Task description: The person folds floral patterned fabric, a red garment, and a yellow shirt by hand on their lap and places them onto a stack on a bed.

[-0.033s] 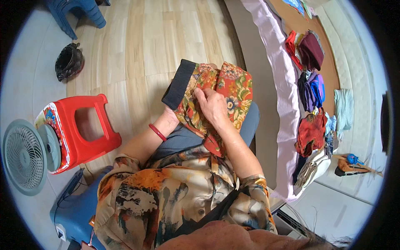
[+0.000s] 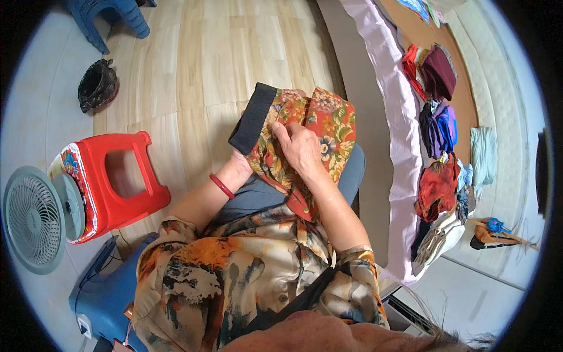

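Far left: a fan (image 2: 32, 220), with a red stool (image 2: 117, 185) just beside it. Left hand (image 2: 241, 161), red bangle (image 2: 221, 186) at the wrist, sits under the floral garment (image 2: 305, 138); its fingers are hidden, so its grip cannot be determined. The garment lies on the lap, black waistband (image 2: 252, 119) at its left edge. Right hand (image 2: 300, 146) rests on top, fingertips pinched together on the fabric. Right: folded clothes (image 2: 437, 105) on the bed (image 2: 498, 76).

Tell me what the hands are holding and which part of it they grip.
A folded floral garment with a black band. The right hand presses on its top near the middle; the left hand is under its left side, mostly hidden, so its exact grip cannot be told.
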{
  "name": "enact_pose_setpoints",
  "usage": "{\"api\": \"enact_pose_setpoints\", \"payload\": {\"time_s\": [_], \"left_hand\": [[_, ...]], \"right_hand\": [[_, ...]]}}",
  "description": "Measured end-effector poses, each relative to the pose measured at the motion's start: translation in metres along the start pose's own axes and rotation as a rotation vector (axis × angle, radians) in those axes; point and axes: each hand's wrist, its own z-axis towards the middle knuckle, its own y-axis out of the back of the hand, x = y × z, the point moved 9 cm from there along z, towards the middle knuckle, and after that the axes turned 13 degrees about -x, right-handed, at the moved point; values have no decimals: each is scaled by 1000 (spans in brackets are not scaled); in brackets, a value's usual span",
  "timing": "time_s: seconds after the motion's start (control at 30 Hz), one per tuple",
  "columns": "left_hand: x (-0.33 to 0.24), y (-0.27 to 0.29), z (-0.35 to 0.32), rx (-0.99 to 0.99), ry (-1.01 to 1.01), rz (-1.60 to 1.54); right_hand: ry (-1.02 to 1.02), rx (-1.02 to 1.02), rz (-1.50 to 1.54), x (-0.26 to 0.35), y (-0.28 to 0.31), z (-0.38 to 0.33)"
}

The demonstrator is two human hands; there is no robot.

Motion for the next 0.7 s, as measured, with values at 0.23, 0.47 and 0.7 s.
{"api": "enact_pose_setpoints", "payload": {"time_s": [0.23,0.47,0.7], "left_hand": [[-2,-24,-10,89,-12,-33],[5,-18,-6,65,110,-142],[9,-21,-11,117,206,-195]], "right_hand": [[22,69,26,-17,-13,10],[-426,183,1054,-36,-13,-9],[-506,98,1197,-44,-14,-17]]}}
